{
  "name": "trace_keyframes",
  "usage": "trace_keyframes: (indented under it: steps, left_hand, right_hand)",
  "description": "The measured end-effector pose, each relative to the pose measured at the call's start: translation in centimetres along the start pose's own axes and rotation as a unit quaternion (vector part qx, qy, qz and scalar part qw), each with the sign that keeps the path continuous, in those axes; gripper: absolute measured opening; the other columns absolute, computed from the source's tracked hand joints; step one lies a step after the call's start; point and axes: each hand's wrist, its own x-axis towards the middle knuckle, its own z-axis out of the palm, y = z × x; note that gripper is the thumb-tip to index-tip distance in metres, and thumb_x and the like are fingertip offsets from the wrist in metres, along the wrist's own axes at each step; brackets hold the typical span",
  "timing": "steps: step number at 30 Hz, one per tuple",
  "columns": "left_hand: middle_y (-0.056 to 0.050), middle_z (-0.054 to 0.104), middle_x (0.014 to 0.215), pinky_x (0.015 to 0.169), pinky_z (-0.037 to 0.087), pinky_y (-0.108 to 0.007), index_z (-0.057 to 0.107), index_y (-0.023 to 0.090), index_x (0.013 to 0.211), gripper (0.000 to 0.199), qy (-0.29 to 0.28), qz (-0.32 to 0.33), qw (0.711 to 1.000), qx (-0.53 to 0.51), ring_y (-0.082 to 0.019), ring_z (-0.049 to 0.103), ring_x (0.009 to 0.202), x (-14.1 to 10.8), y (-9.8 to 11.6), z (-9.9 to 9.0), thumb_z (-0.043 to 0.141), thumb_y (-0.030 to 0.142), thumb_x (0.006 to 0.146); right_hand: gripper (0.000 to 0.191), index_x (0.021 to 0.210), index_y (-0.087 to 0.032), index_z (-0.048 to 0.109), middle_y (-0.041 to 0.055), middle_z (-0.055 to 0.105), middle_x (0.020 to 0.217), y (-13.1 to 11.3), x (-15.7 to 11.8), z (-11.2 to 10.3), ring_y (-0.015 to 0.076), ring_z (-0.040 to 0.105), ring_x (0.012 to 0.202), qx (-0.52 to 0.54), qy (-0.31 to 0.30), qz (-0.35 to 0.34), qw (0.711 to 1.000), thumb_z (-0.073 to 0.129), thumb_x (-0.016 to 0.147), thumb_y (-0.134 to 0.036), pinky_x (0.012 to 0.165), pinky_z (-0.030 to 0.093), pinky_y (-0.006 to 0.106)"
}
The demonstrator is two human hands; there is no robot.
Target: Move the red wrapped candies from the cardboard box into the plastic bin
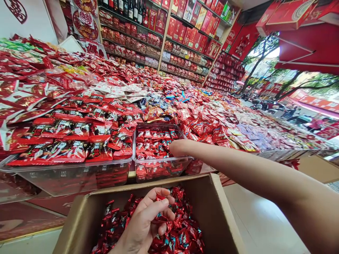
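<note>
My left hand [148,218] is over the cardboard box [217,197], its fingers curled around a few red-wrapped candies [159,198]. Beneath it lies a heap of shiny red candies [185,240] with some blue on the wrappers. My right hand [180,147] reaches across to the clear plastic bin [161,160], at the right side of the bin. Small red candies [150,141] lie there in fairly neat rows. The fingers of my right hand are hidden from this angle, so their grip does not show.
A wider clear bin [71,162] of red and black packets stands to the left. Piles of wrapped sweets [201,123] spread behind both bins. Shelves [162,38] with bottles and red boxes line the back. Pale floor [246,211] shows at the right.
</note>
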Motion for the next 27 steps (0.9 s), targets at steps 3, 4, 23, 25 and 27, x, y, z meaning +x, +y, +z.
trace_keyframes:
  steps: [3, 4, 23, 25, 27]
  left_hand:
    - [-0.002, 0.056, 0.083, 0.038, 0.027, -0.015, 0.054, 0.017, 0.082, 0.009, 0.003, 0.002, 1.0, 0.0, -0.007, 0.049, 0.057, 0.0, 0.0, 0.1, 0.053, 0.02, 0.074]
    - [-0.002, 0.055, 0.083, 0.038, 0.027, -0.015, 0.054, 0.018, 0.081, 0.008, 0.002, 0.002, 1.0, 0.0, -0.007, 0.049, 0.057, 0.0, 0.0, 0.1, 0.053, 0.022, 0.075]
    - [-0.002, 0.061, 0.073, 0.04, 0.031, -0.016, 0.063, 0.02, 0.084, 0.022, -0.058, -0.007, 0.988, -0.142, -0.009, 0.053, 0.056, -0.3, 0.2, -0.2, 0.068, 0.029, 0.064]
    - [-0.001, 0.062, 0.071, 0.039, 0.03, -0.015, 0.064, 0.02, 0.08, 0.018, -0.039, 0.006, 0.988, -0.152, -0.008, 0.051, 0.054, 0.1, 0.2, -0.4, 0.069, 0.025, 0.064]
    - [-0.001, 0.062, 0.071, 0.039, 0.031, -0.015, 0.063, 0.02, 0.081, 0.017, -0.012, 0.014, 0.987, -0.16, -0.007, 0.051, 0.055, 0.4, 0.1, -0.5, 0.068, 0.026, 0.065]
  right_hand:
    - [0.015, 0.069, -0.005, 0.066, 0.0108, 0.066, 0.071, 0.3, 0.6, 0.3, 0.0182, 0.06, 0.068, 0.005, 0.001, -0.003, 1.0, 0.057, 0.058, -0.009, 0.064, 0.044, 0.027]
    - [0.016, 0.071, -0.004, 0.066, 0.0108, 0.066, 0.07, 0.4, 0.6, 0.4, 0.018, 0.06, 0.066, 0.009, 0.002, -0.003, 1.0, 0.055, 0.059, -0.009, 0.062, 0.044, 0.027]
    - [0.024, 0.082, -0.012, 0.064, 0.0017, 0.061, 0.065, -1.0, -11.0, 1.7, 0.006, 0.047, 0.05, 0.155, 0.197, -0.289, 0.924, 0.044, 0.079, -0.025, 0.049, 0.035, 0.019]
    - [0.025, 0.085, -0.011, 0.063, 0.0034, 0.062, 0.066, 0.6, -9.4, 1.3, 0.0071, 0.05, 0.051, 0.183, 0.226, -0.185, 0.939, 0.042, 0.078, -0.022, 0.05, 0.037, 0.019]
    - [0.026, 0.085, -0.009, 0.063, 0.0066, 0.063, 0.069, 2.2, -7.5, 0.8, 0.0093, 0.053, 0.053, 0.172, 0.243, -0.074, 0.952, 0.041, 0.077, -0.019, 0.053, 0.039, 0.022]
